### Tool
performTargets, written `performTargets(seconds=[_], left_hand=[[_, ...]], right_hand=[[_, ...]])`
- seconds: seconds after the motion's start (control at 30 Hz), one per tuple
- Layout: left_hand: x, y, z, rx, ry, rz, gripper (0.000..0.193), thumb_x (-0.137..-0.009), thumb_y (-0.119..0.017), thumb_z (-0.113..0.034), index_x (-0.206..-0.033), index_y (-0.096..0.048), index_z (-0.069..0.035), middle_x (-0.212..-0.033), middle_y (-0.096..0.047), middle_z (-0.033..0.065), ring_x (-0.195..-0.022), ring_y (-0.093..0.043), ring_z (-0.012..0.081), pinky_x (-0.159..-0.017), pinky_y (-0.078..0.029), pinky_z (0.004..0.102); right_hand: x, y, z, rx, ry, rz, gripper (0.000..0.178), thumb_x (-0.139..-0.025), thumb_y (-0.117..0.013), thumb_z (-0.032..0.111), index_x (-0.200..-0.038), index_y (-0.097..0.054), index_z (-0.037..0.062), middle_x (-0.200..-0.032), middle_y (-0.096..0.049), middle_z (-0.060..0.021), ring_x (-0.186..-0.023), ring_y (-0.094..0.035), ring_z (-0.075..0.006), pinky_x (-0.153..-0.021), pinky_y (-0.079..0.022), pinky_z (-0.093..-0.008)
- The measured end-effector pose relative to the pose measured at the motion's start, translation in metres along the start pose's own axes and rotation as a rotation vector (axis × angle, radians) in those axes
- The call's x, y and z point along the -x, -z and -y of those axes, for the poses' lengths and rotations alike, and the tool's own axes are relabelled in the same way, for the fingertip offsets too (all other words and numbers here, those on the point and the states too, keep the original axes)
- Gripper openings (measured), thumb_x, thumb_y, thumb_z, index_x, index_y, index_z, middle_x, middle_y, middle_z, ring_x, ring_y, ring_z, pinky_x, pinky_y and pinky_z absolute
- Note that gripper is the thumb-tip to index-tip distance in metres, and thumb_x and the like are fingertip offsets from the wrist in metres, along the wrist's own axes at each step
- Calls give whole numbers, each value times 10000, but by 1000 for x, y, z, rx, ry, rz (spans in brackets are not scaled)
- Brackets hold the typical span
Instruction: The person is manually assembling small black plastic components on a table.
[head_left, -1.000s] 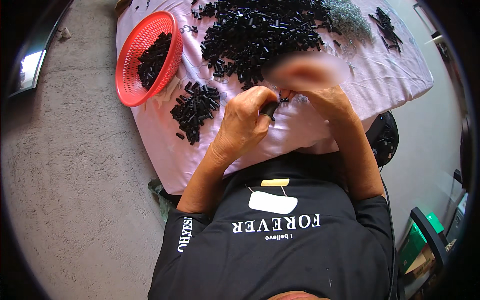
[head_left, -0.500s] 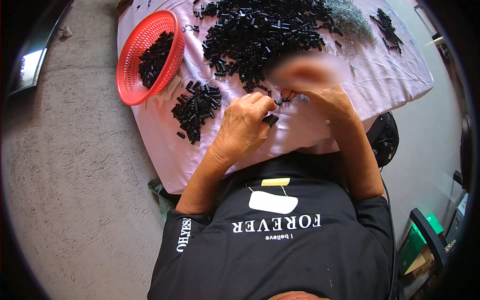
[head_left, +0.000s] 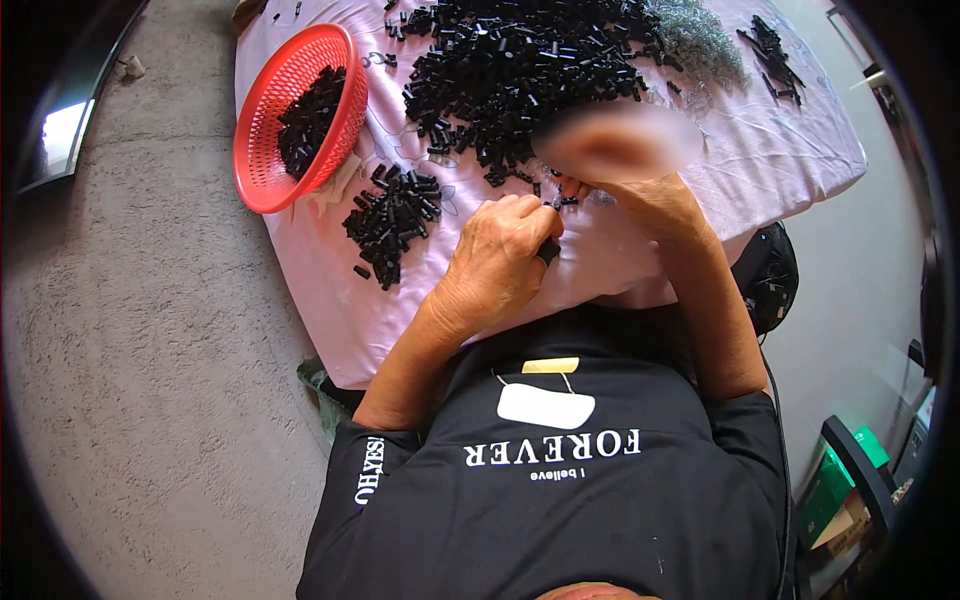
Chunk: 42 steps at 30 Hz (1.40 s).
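Over the near part of the pink cloth, my left hand (head_left: 505, 245) is closed, its fingers curled toward the thumb. A black band or sleeve (head_left: 548, 250) shows at its thumb; what the fingertips pinch is hidden. Just to the right, my right hand (head_left: 645, 190) is bent inward, mostly covered by a blur, with its fingertips curled in close to my left hand. A small black tubular piece (head_left: 568, 201) shows between the two hands. Beyond them spreads a big heap of similar black pieces (head_left: 525, 75), and a smaller pile (head_left: 393, 222) lies left of my left hand.
A red plastic basket (head_left: 350, 115), tilted, holds more black pieces at the far left of the cloth-covered table (head_left: 320, 330). Small silvery metal parts (head_left: 700, 45) lie beside the heap. Several long black pieces (head_left: 772, 60) are at the far right. A black bag (head_left: 768, 280) sits by the table's right side.
My left hand has shifted slightly right and its thumb has turned in, so the black band shows less. My right hand has hardly moved.
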<state>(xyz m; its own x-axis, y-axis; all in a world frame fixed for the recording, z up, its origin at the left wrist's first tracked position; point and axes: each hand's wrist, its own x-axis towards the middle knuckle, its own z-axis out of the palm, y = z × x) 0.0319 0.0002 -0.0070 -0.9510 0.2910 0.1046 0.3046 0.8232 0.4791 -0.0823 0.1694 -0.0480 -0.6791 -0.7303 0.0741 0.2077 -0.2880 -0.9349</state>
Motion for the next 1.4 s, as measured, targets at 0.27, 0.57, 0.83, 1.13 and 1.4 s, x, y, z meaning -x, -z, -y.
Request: performTargets(seconds=[0.27, 0.57, 0.83, 1.13, 1.4], left_hand=[[-1, -1, 3, 138, 32, -87, 263, -701, -593, 66, -954, -614, -2, -837, -628, 165, -789, -630, 355, -725, -498, 411], [-1, -3, 0, 178, 122, -155, 284, -704, -624, 120, -962, -611, 2, -866, -628, 132, -777, -656, 271, -670, -542, 349], [7, 0, 11, 37, 157, -69, 201, -734, -668, 24, -922, -614, -22, -830, -605, 117, -722, -631, 271, -645, -507, 364], [11, 9, 5, 19, 201, -27, 189, -728, -649, -5, -909, -602, -25, -809, -597, 125, -705, -623, 285, -636, -499, 379], [12, 10, 3, -28, 190, 20, 206, -710, -615, 12, -911, -601, -29, -851, -587, 137, -747, -627, 327, -677, -508, 404]], right_hand=[[-1, 1, -1, -4, -5, 8, 140, -943, -639, 92, -1057, -672, 17, -863, -690, -31, -776, -636, -66, -734, -534, -220], [-1, 1, -2, -16, 6, 12, 149, -945, -641, 95, -1067, -668, 14, -871, -692, -34, -785, -643, -70, -740, -536, -221], [-1, 1, -3, -2, 0, 5, 152, -942, -647, 101, -1067, -669, 16, -877, -691, -36, -787, -642, -72, -738, -538, -223], [0, 0, -1, -9, -13, -1, 145, -941, -646, 90, -1064, -672, 18, -881, -690, -41, -792, -641, -75, -743, -538, -227], [-1, 0, -2, -6, -9, 2, 142, -938, -647, 84, -1060, -672, 16, -877, -689, -39, -788, -640, -74, -743, -538, -227]])
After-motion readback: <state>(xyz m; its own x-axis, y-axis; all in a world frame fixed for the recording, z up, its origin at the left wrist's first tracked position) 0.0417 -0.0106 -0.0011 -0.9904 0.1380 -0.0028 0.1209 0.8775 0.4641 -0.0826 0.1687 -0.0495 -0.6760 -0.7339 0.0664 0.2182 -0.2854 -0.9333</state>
